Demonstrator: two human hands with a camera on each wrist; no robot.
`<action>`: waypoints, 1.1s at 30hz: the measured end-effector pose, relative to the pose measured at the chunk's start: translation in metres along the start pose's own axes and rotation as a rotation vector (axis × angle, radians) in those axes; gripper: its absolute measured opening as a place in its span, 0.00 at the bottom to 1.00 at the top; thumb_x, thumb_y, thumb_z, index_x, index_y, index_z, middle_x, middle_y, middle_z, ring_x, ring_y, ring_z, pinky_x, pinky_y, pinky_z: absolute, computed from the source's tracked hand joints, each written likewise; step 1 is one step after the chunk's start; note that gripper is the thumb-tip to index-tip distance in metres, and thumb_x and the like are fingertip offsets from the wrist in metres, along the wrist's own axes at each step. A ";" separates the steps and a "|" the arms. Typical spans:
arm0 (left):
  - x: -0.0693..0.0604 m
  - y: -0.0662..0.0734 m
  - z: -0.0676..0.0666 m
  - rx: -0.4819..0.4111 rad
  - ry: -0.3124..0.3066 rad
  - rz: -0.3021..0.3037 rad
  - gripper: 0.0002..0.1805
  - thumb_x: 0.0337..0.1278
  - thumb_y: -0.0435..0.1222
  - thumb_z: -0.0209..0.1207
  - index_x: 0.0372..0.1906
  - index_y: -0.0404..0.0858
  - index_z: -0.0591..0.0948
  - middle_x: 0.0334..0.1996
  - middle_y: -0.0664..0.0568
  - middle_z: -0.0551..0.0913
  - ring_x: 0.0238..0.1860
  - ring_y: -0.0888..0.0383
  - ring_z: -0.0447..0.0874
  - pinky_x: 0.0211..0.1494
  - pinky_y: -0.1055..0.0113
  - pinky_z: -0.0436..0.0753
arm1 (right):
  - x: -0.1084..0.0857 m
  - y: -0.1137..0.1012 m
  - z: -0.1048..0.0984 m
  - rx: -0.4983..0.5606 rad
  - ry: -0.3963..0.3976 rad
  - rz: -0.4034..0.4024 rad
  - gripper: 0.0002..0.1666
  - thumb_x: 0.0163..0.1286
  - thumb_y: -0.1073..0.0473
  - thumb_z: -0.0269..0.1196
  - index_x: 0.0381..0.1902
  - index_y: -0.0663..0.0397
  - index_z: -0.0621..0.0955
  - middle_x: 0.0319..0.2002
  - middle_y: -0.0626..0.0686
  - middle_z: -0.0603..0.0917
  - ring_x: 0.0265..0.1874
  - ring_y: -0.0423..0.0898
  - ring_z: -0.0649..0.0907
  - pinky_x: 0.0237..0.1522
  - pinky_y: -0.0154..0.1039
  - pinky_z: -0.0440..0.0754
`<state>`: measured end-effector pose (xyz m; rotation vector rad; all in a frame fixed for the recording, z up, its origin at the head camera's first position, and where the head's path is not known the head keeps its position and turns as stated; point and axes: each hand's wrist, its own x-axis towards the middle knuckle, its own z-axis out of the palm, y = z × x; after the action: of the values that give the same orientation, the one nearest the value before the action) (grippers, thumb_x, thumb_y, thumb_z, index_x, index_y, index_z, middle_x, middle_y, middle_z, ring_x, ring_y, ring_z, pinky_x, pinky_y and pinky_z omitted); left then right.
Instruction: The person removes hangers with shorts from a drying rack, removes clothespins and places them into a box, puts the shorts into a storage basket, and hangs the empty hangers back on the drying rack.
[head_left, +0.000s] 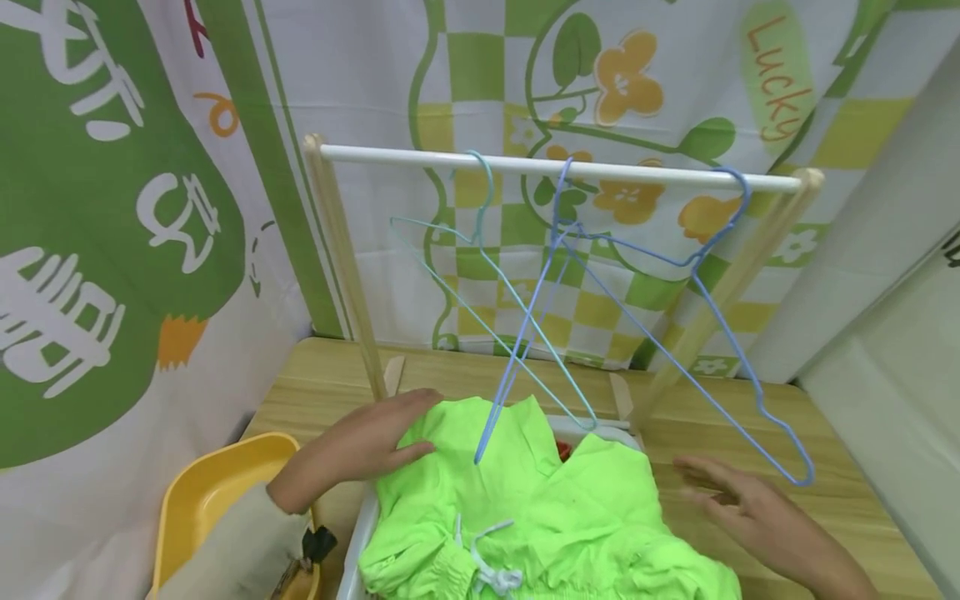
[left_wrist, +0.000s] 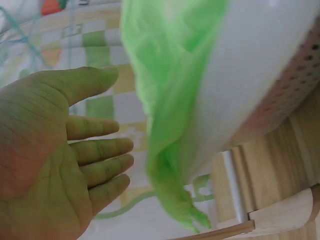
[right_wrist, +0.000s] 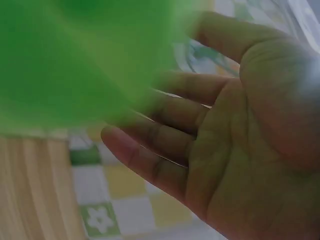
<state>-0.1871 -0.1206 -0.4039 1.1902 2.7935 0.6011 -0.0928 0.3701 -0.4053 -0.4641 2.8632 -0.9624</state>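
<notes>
A neon green garment [head_left: 592,517] with a white drawstring [head_left: 498,577] lies spread over a white basket [left_wrist: 245,75]. My left hand [head_left: 367,446] is at the garment's far left edge, thumb apart from the fingers; in the left wrist view its palm faces the cloth, with a gap between. To the garment's right, my right hand [head_left: 772,521] hovers with fingers slightly bent, holding nothing. In the right wrist view, blurred green cloth [right_wrist: 75,60] covers some fingertips; whether they touch it I cannot tell. The garment hides most of the basket.
Behind the garment stands a wooden rack with a white rod [head_left: 420,158]. A teal hanger [head_left: 557,352] and two blue hangers [head_left: 750,364] hang from it, reaching over the cloth. At left is a yellow basin [head_left: 176,508]. Everything stands on a wood-grain tabletop [head_left: 810,425], with printed curtains behind.
</notes>
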 end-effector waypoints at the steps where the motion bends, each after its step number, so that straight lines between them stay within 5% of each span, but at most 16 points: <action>1: 0.004 -0.002 0.003 0.010 -0.027 -0.001 0.38 0.74 0.46 0.61 0.76 0.28 0.64 0.73 0.34 0.66 0.73 0.39 0.65 0.71 0.44 0.68 | 0.004 -0.003 0.005 0.033 -0.048 -0.008 0.30 0.82 0.51 0.58 0.76 0.51 0.69 0.67 0.59 0.77 0.52 0.53 0.85 0.45 0.51 0.85; 5: 0.017 -0.010 0.014 0.009 -0.106 -0.029 0.44 0.72 0.52 0.62 0.79 0.31 0.59 0.75 0.34 0.63 0.74 0.39 0.63 0.73 0.45 0.66 | 0.017 -0.015 0.023 0.053 -0.124 -0.046 0.43 0.78 0.44 0.62 0.81 0.53 0.60 0.73 0.67 0.68 0.58 0.68 0.80 0.51 0.67 0.80; 9: 0.025 -0.016 0.021 0.007 -0.126 0.004 0.45 0.70 0.51 0.64 0.79 0.31 0.59 0.73 0.36 0.67 0.72 0.40 0.67 0.72 0.47 0.68 | 0.027 -0.020 0.032 -0.033 -0.120 -0.050 0.53 0.73 0.35 0.64 0.83 0.52 0.55 0.77 0.65 0.60 0.66 0.70 0.72 0.61 0.69 0.71; 16: 0.028 -0.020 0.019 -0.038 -0.092 0.021 0.33 0.68 0.38 0.67 0.73 0.33 0.70 0.67 0.40 0.75 0.67 0.42 0.74 0.68 0.47 0.73 | 0.034 -0.022 0.038 -0.104 -0.085 -0.129 0.44 0.71 0.37 0.66 0.77 0.51 0.70 0.80 0.61 0.52 0.71 0.70 0.65 0.62 0.73 0.67; 22: 0.028 -0.023 0.024 -0.034 -0.013 0.006 0.26 0.67 0.29 0.65 0.69 0.34 0.77 0.64 0.43 0.80 0.62 0.44 0.80 0.63 0.50 0.79 | 0.038 -0.018 0.041 -0.235 -0.002 -0.246 0.26 0.68 0.49 0.72 0.60 0.54 0.85 0.76 0.62 0.64 0.70 0.67 0.69 0.61 0.66 0.73; 27: 0.030 -0.025 0.027 -0.012 0.076 0.011 0.21 0.67 0.27 0.64 0.63 0.40 0.84 0.57 0.47 0.85 0.54 0.48 0.86 0.50 0.55 0.86 | 0.041 -0.020 0.039 -0.315 0.096 -0.322 0.22 0.60 0.64 0.76 0.53 0.52 0.89 0.61 0.61 0.82 0.56 0.63 0.83 0.51 0.60 0.82; 33: 0.032 -0.022 0.022 -0.055 0.109 0.010 0.16 0.68 0.27 0.63 0.56 0.41 0.88 0.51 0.49 0.88 0.44 0.56 0.88 0.39 0.66 0.84 | 0.045 -0.026 0.029 -0.206 0.103 -0.337 0.17 0.61 0.67 0.74 0.48 0.50 0.90 0.44 0.49 0.90 0.38 0.41 0.87 0.37 0.42 0.87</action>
<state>-0.2209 -0.1045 -0.4286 1.1972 2.8398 0.7612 -0.1241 0.3194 -0.4122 -0.9686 3.0541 -0.7498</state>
